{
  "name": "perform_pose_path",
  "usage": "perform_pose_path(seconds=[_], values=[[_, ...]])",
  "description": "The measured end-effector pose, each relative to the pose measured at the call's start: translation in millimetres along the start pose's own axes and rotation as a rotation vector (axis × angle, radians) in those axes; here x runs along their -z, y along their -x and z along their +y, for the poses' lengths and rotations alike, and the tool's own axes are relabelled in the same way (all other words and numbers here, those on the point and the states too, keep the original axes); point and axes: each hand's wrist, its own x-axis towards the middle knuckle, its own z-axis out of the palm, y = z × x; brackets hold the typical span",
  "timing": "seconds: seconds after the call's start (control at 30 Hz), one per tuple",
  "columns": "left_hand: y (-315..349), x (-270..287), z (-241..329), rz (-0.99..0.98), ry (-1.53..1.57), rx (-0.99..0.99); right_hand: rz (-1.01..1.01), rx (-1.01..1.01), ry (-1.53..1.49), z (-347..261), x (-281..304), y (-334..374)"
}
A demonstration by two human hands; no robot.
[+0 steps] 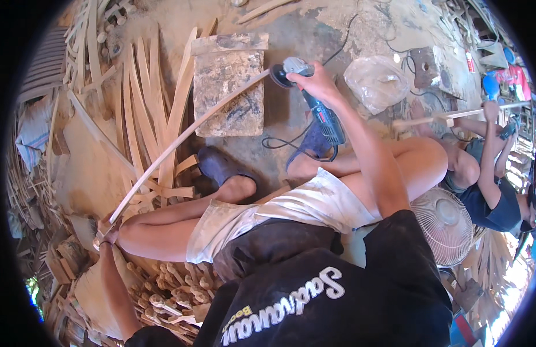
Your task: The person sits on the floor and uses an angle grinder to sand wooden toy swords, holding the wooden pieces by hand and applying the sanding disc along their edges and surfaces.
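My right hand (318, 85) is wrapped round the head of a teal and grey angle grinder (327, 123), whose body hangs toward me. Its dark disc (281, 76) meets, or nearly meets, the far end of a long, thin, curved wooden strip (184, 134). The strip slants down to the left, crossing over a worn wooden block (236, 92). At its near end, beside my left knee, my left hand (109, 231) is closed on the strip. Those fingers are small and partly hidden.
Several curved wooden slats (143, 98) lie left of the block. A power cord (273, 141) loops near my feet. Right of the grinder lies a clear plastic bag (376, 84). A fan (444, 222) stands by my right side, near a co-worker (490, 191) handling another wooden piece.
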Motion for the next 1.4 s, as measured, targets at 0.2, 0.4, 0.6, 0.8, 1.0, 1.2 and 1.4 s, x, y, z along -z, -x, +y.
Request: perform_pose_path(seconds=[0.2,0.4,0.6,0.8,1.0,1.2,1.4], values=[[19.5,-3.8,-19.2,0.032,-0.013,0.020,-0.052,-0.092,-0.113,-23.2,-5.9,22.0],[-3.4,-6.6,0.5,-0.004,-0.013,-0.031,0.028,-0.151,-0.177,3.7,5.1,0.8],[17.7,5.0,9.9,0.018,-0.019,-0.015,-0.101,-0.175,-0.258,-28.7,-0.6,25.7],[-9.0,8.6,-1.9,0.097,-0.044,-0.161,0.045,-0.257,-0.376,29.5,1.0,-11.1],[-35.7,-9.7,32.4,0.235,-0.102,0.056,0.139,-0.320,-0.657,38.9,42.9,-4.5],[-31.6,22.3,-15.4,0.366,-0.075,-0.274,0.248,-0.158,-0.861,-16.7,54.6,32.2],[-49.8,-12.6,92.7,0.011,0.066,-0.158,0.295,-0.015,-0.711,-39.1,85.4,73.1]])
